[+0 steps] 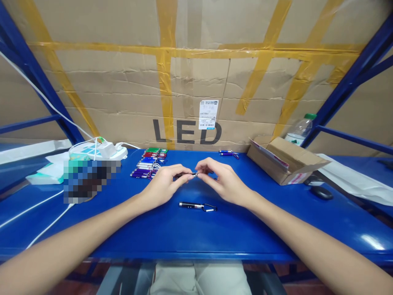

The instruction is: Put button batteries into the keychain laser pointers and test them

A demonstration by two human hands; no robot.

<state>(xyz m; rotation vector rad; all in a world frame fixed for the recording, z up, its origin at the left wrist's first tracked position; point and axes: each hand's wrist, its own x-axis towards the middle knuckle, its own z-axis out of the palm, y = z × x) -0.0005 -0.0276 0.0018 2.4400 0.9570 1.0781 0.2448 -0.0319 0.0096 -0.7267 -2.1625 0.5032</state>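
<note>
My left hand (166,182) and my right hand (219,180) meet above the middle of the blue table (215,233). Both pinch the ends of a small dark keychain flashlight (188,175) held level between them. The left fingers grip its body, and the right fingertips close on its silver end. A second black keychain flashlight (196,206) with a clip lies flat on the table just in front of my hands. A row of coloured keychain flashlights (149,163), green, red, silver, blue and purple, lies to the left behind my left hand.
An open cardboard box (284,159) sits at the right, a plastic bottle (299,129) behind it. A blue flashlight (229,153) lies near the taped cardboard wall. A white power strip (98,150) with cables is at left. A black mouse (321,191) lies at right.
</note>
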